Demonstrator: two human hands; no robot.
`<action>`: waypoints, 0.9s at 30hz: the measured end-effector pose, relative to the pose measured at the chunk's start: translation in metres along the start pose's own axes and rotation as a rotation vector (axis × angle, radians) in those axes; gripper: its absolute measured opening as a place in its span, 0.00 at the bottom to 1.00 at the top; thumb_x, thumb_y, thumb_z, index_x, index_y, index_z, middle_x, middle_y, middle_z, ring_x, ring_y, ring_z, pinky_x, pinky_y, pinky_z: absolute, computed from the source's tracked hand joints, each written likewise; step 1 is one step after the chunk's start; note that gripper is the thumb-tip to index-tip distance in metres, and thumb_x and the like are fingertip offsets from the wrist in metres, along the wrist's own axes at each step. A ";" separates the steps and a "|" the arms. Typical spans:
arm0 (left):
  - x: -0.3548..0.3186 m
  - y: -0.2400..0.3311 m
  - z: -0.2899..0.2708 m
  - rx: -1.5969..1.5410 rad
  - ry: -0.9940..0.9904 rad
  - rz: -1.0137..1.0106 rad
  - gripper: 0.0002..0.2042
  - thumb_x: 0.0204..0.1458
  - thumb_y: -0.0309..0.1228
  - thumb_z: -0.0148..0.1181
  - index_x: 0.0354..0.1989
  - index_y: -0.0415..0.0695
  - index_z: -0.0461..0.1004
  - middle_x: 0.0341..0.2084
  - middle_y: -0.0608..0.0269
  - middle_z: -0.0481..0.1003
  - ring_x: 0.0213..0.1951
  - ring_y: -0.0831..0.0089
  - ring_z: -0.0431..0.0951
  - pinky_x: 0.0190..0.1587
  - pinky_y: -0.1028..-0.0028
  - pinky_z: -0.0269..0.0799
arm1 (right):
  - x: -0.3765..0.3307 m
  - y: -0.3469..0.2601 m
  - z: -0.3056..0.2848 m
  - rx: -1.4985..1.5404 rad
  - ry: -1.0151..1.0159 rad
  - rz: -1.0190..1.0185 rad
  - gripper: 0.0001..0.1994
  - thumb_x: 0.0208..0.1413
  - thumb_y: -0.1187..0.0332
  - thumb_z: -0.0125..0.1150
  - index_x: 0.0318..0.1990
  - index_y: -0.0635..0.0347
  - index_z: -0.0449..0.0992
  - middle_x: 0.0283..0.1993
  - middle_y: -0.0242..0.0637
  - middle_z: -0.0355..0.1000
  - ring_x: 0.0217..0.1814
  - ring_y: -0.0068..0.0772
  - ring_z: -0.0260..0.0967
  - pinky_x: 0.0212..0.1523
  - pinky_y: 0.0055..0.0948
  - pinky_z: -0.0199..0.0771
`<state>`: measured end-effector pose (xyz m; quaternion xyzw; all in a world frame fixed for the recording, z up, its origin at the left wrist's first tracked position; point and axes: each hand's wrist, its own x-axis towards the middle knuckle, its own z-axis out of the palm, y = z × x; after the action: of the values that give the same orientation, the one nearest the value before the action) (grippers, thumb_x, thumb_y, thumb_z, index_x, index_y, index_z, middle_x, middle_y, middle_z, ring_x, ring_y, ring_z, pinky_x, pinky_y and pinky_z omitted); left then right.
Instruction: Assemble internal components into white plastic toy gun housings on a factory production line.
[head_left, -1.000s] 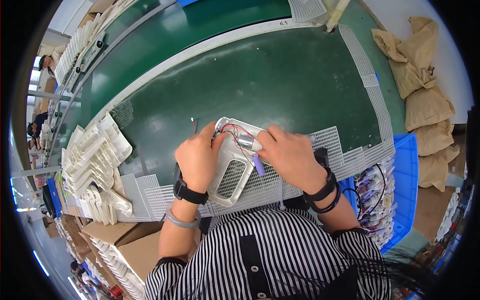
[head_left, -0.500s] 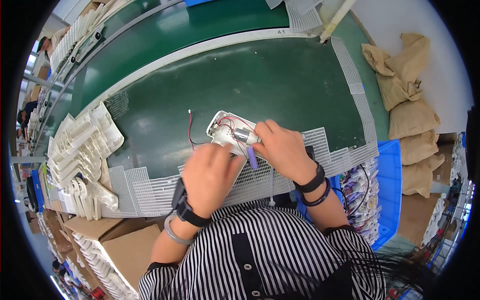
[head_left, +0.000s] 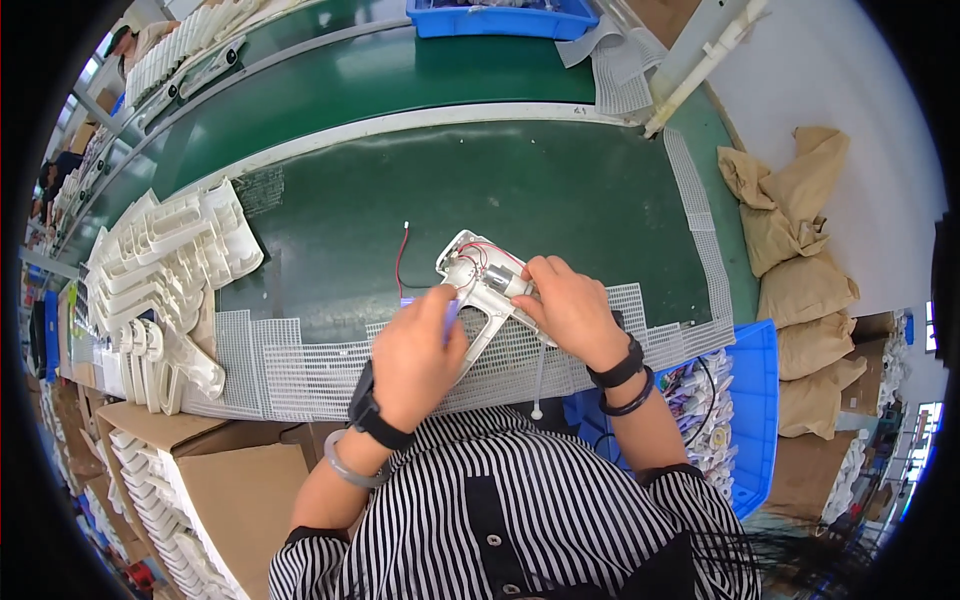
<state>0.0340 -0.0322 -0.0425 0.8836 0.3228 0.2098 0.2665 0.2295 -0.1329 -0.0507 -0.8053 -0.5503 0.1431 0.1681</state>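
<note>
Your left grip (head_left: 413, 348) is closed round a purple cylinder (head_left: 451, 317), which it partly hides, while your right grip (head_left: 577, 308) pinches the white casing (head_left: 492, 302) beside its silver motor (head_left: 507, 281). You have that casing between your hands, over the grey mesh mat (head_left: 310, 372) at the near edge of the green tabletop (head_left: 560, 190). Beyond your left grip, a red wire (head_left: 399, 262) (ending in a small white plug (head_left: 406, 225)) sticks out. White shells (head_left: 175, 245) are piled to your left; a blue bin (head_left: 757, 400) sits at your right.
</note>
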 end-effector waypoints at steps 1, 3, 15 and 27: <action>-0.003 -0.007 -0.005 0.001 0.004 -0.004 0.16 0.51 0.25 0.64 0.49 0.43 0.73 0.27 0.52 0.77 0.31 0.51 0.79 0.34 0.57 0.74 | -0.004 -0.006 -0.002 -0.087 0.064 -0.005 0.17 0.56 0.61 0.68 0.49 0.55 0.73 0.43 0.35 0.74 0.43 0.44 0.77 0.40 0.42 0.76; -0.007 -0.019 -0.010 0.065 0.039 -0.013 0.14 0.53 0.26 0.65 0.48 0.44 0.73 0.25 0.52 0.77 0.32 0.51 0.80 0.33 0.57 0.74 | -0.005 -0.021 -0.013 -0.173 0.126 -0.016 0.18 0.54 0.62 0.69 0.51 0.54 0.75 0.44 0.33 0.74 0.45 0.42 0.75 0.42 0.42 0.75; -0.026 -0.032 0.003 0.392 -0.068 0.132 0.18 0.51 0.27 0.61 0.53 0.48 0.76 0.34 0.65 0.71 0.37 0.68 0.79 0.31 0.67 0.77 | 0.053 -0.018 0.028 -0.176 0.063 -0.550 0.05 0.55 0.63 0.64 0.36 0.47 0.84 0.37 0.32 0.69 0.40 0.35 0.73 0.39 0.38 0.71; -0.029 -0.056 -0.009 0.328 -0.250 0.322 0.44 0.50 0.65 0.56 0.72 0.50 0.64 0.66 0.48 0.64 0.66 0.50 0.64 0.65 0.50 0.59 | 0.057 -0.018 0.025 -0.254 0.012 -0.551 0.08 0.54 0.65 0.62 0.39 0.48 0.85 0.42 0.30 0.75 0.44 0.35 0.75 0.44 0.38 0.70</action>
<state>-0.0169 -0.0126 -0.0753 0.9741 0.1723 0.0833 0.1205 0.2242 -0.0711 -0.0677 -0.6410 -0.7605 0.0171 0.1018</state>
